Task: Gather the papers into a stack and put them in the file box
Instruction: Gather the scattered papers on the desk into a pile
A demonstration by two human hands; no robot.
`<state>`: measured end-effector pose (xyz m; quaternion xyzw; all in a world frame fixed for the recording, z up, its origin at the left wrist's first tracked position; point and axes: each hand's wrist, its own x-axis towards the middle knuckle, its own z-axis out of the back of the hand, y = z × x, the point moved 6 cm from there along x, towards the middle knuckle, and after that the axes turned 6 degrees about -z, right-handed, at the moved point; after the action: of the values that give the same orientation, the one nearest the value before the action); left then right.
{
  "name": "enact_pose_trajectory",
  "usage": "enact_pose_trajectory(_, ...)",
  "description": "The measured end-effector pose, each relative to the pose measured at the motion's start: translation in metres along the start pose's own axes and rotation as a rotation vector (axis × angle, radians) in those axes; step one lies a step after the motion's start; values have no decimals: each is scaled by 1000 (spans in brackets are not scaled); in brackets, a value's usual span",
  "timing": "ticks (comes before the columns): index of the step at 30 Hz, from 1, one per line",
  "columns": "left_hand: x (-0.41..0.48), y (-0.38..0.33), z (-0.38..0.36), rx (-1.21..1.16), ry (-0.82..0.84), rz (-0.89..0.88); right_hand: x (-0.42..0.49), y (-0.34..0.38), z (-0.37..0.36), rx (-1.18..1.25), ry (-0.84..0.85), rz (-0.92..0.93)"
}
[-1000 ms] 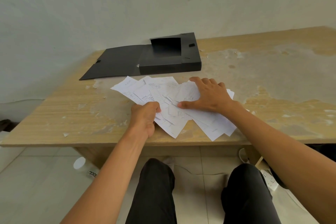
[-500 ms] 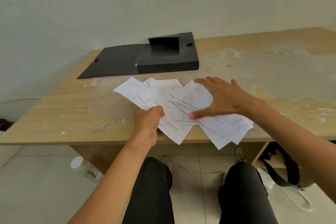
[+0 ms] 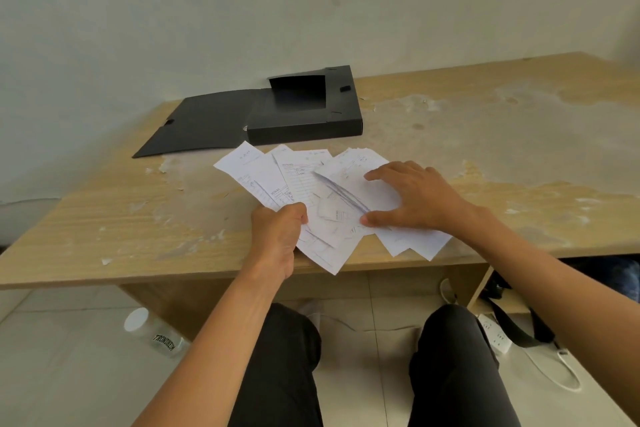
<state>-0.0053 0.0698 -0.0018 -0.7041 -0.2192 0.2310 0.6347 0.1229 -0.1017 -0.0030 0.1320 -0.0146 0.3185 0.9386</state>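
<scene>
The left hand [image 3: 280, 236] is gripping the near left part of the papers [image 3: 301, 180]. Its fingers are curling under the sheets and its thumb [image 3: 298, 215] is pressing down on top, so the sheets are being pinched between them. How the fingers underneath are lying cannot be told, since the hand is hiding them.

The right hand [image 3: 415, 201] is resting palm down on the right part of the papers. Its fingers [image 3: 388, 173] are lying almost straight and slightly apart, pointing left across the top sheets. Its thumb [image 3: 377, 219] is stretching out wide from them and pressing flat on a sheet, with its tip near the left hand but not touching it. This hand is curling round nothing.

The papers are lying in a loose fan on the near side of the wooden table [image 3: 121, 218]. The sheets are overlapping one another, and the lowest corners are sticking out past the table's front edge. The printing on them is too small to read.

The black file box [image 3: 311, 121] is sitting open on the table behind the papers, with its lid [image 3: 204, 125] lying flat to the left. The farthest paper corner is reaching just beside the box's front wall; whether it is touching cannot be told.

On the floor, a bottle [image 3: 152, 333] is lying under the table to the left and a white power strip [image 3: 493, 334] is lying to the right.
</scene>
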Motion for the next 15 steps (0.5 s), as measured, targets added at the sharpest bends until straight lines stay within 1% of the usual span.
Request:
enact_pose_trajectory(4,-2,0,-7,2,54,-12,0,0,7,-42,-82,13)
enact_pose_trajectory(6,-4,0,-10,21,89,-21,3,-2,10,-60,-70,-15)
enact_pose_trajectory(9,-4,2,-14,48,99,-30,7,0,4,-85,-5,-59)
enact_pose_trajectory(10,-4,1,-16,52,104,-34,8,2,2,-94,-19,-72)
enact_pose_trajectory(13,-3,-1,-23,39,101,-47,9,11,-2,-116,-128,-114)
enact_pose_trajectory(15,-2,-2,-25,19,69,-40,10,16,-6,-135,-150,-130)
